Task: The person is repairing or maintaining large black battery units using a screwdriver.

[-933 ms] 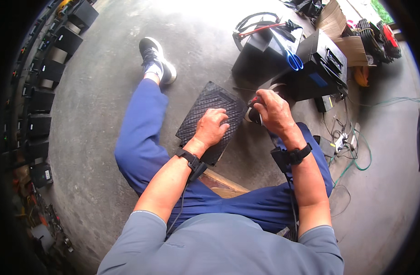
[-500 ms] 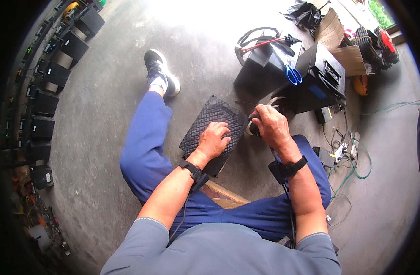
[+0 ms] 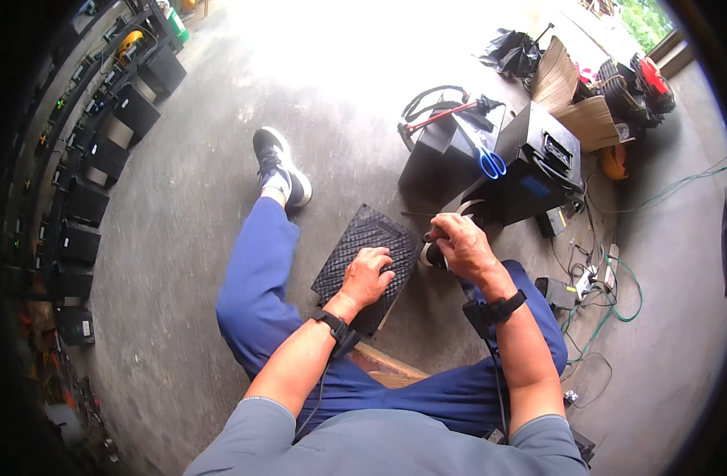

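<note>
My left hand (image 3: pixel 367 274) lies on the black textured panel (image 3: pixel 344 258), fingers bent near its right edge; whether they pinch anything, I cannot tell. The panel slants between my 2 legs (image 3: pixel 256 262), its near corner by the wooden board (image 3: pixel 389 368). My right hand (image 3: pixel 463 242) is closed around a thin-shafted tool (image 3: pixel 434 235), its shaft pointing left near the panel's far right corner. Blue scissors (image 3: pixel 492 164) lie at the right edge of a black box (image 3: pixel 431 174).
</note>
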### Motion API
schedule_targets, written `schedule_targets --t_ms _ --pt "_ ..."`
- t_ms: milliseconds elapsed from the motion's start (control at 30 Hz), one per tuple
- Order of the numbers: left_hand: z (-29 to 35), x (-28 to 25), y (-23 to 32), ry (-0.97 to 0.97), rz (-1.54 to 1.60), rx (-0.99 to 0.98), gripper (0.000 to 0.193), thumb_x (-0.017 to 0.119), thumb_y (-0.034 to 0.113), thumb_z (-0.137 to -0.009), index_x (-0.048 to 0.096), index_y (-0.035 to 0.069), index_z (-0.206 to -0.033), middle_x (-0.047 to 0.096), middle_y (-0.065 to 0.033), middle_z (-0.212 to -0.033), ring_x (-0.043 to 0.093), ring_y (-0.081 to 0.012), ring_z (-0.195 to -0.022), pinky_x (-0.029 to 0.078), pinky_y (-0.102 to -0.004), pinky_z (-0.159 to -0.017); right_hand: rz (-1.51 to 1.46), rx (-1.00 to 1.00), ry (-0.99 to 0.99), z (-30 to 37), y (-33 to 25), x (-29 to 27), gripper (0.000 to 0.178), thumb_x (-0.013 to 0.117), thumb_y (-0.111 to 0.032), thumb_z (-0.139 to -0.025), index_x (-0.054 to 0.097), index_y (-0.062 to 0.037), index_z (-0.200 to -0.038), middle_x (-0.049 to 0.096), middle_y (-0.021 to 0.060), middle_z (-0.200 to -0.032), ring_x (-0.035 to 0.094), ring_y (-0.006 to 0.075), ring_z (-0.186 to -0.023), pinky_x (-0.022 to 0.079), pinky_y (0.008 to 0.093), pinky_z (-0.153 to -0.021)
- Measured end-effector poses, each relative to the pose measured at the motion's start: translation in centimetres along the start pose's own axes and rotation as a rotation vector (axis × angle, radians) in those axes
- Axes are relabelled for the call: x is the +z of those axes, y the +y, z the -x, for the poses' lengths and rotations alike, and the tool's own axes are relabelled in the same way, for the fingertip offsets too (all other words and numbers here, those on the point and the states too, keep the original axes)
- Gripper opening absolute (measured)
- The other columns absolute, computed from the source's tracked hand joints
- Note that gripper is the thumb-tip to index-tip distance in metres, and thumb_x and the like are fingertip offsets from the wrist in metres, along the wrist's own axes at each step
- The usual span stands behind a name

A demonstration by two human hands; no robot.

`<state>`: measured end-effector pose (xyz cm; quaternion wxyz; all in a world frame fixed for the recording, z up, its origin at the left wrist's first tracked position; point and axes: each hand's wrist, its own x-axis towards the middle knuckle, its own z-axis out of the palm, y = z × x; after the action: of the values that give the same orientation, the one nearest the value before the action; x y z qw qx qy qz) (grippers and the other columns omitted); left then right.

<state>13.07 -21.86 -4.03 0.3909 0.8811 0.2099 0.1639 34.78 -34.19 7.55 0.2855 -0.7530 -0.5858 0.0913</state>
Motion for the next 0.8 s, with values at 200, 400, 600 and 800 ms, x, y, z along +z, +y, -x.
schedule_targets --t_ms 200,400,600,800 --pt "0.0 -0.2 0.1 -0.007 -0.006 -0.012 0.026 0.079 0.016 -0.079 0.073 0.006 -0.101 0.069 -0.0115 -0.126 0.060 -0.0316 -0.122 0.048 -0.0423 -0.105 0.085 0.116 -0.052 -0.2 -1.0 -0.1 0.033 0.078 -0.016 -0.085 0.065 -0.0066 -0.114 0.063 0.0154 -0.106 0.064 0.0374 -0.098 0.054 0.0453 -0.085" --pt "0.0 -0.4 0.0 -0.018 -0.002 -0.023 0.026 0.078 0.017 -0.080 0.073 0.006 -0.102 0.068 -0.0113 -0.127 0.059 -0.0314 -0.123 0.048 -0.0422 -0.105 -0.009 0.029 0.007 -0.6 -2.0 -0.5 0.033 0.077 -0.011 -0.084 0.066 -0.0084 -0.115 0.062 0.0137 -0.101 0.062 0.0355 -0.101 0.052 0.0440 -0.087" --pt "-0.1 -0.3 0.3 -0.027 0.014 -0.035 0.026 0.078 0.017 -0.080 0.073 0.006 -0.102 0.068 -0.0113 -0.128 0.058 -0.0314 -0.124 0.048 -0.0423 -0.106 0.047 0.030 -0.050 -0.5 -1.3 -0.3 0.039 0.079 -0.014 -0.083 0.065 -0.0079 -0.119 0.062 0.0130 -0.104 0.060 0.0349 -0.103 0.050 0.0451 -0.090" --pt "0.0 -0.4 0.2 -0.026 0.012 -0.032 0.026 0.078 0.017 -0.080 0.073 0.006 -0.102 0.068 -0.0117 -0.128 0.058 -0.0318 -0.124 0.047 -0.0423 -0.106 0.066 0.185 -0.119 -0.3 -1.4 -0.3 0.042 0.073 -0.005 -0.080 0.063 -0.0076 -0.121 0.062 0.0136 -0.108 0.060 0.0356 -0.104 0.050 0.0453 -0.092"
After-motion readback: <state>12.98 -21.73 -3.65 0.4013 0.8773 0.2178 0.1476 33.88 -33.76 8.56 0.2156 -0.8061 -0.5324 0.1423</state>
